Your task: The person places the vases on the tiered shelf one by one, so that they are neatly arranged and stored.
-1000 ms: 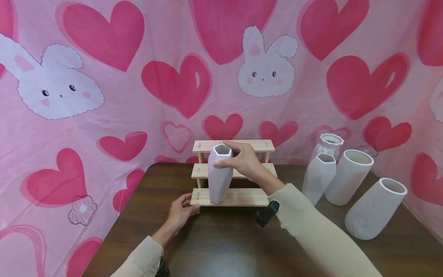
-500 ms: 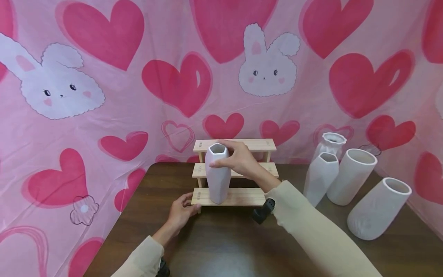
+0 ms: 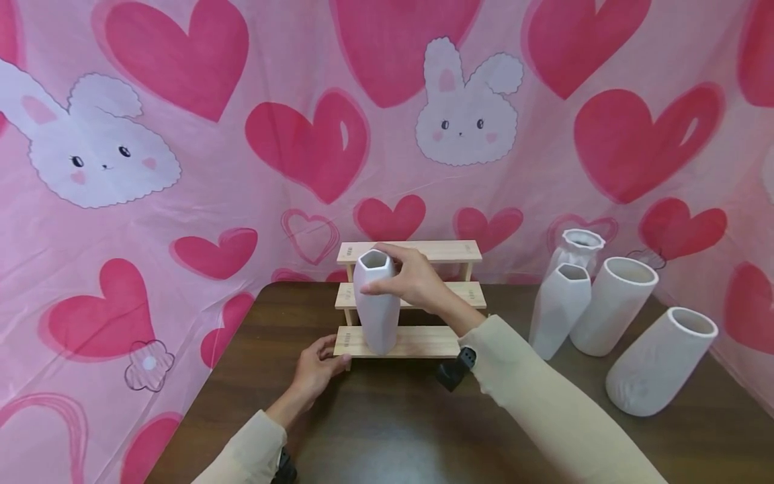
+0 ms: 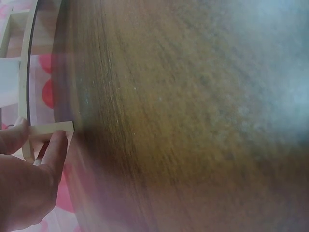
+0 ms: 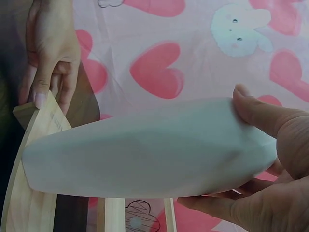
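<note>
A white faceted vase (image 3: 378, 312) stands upright on the lowest board of a three-step wooden display stand (image 3: 426, 341), left of its middle. My right hand (image 3: 416, 279) grips the vase just below its five-sided mouth. In the right wrist view the thumb and fingers lie on opposite sides of the vase (image 5: 145, 150), whose base meets the board. My left hand (image 3: 316, 368) holds the left end of the lowest board. Seen from the left wrist, the thumb (image 4: 14, 137) presses the board and the fingers lie against the stand's leg (image 4: 53, 128).
Several more white vases stand on the dark wooden table (image 3: 375, 430) at the right: a faceted one (image 3: 559, 316), a ruffled-rim one (image 3: 577, 250), a cylindrical one (image 3: 611, 309) and a round-mouthed one (image 3: 659, 366). A pink heart-print cloth (image 3: 302, 60) hangs behind.
My right hand has shifted the vase slightly left along the lowest board, and its top has moved left too. The left hand has kept its hold on the board's end.
</note>
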Available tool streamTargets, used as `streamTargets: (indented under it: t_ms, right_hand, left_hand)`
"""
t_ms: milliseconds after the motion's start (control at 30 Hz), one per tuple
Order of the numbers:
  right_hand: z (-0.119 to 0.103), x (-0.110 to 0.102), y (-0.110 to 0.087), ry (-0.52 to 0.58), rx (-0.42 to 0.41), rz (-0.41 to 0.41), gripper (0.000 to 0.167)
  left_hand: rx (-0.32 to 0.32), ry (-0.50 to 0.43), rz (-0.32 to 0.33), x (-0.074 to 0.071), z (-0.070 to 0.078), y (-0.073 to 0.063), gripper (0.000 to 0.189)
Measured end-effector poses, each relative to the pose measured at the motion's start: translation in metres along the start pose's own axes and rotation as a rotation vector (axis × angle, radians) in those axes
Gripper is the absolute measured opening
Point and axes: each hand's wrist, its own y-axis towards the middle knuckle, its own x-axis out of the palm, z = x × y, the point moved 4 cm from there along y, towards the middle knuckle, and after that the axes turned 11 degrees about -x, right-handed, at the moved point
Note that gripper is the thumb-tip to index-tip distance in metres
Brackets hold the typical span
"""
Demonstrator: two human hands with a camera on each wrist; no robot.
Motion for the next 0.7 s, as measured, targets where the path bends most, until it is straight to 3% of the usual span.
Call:
streamTargets:
  t_ms: [233,400,533,700]
  right_hand:
    - [0.002,0.002,-0.003,-0.004,0.044,0.016,0.069]
    - [0.009,-0.001,-0.008,0.048,0.006,0.027,0.074]
    - [0.021,-0.013,-0.02,0.066,-0.016,0.043,0.081]
    - [0.033,-0.036,-0.044,0.097,0.043,0.067,0.087]
  left_hand:
    - [-0.011,0.012,0.005,0.001,0.0,-0.001,0.052]
    - [-0.005,0.022,0.013,0.002,0.0,-0.002,0.052]
    - [-0.008,0.023,0.014,0.002,0.001,-0.002,0.053]
    - [-0.005,0.028,0.018,0.003,0.002,-0.003,0.053]
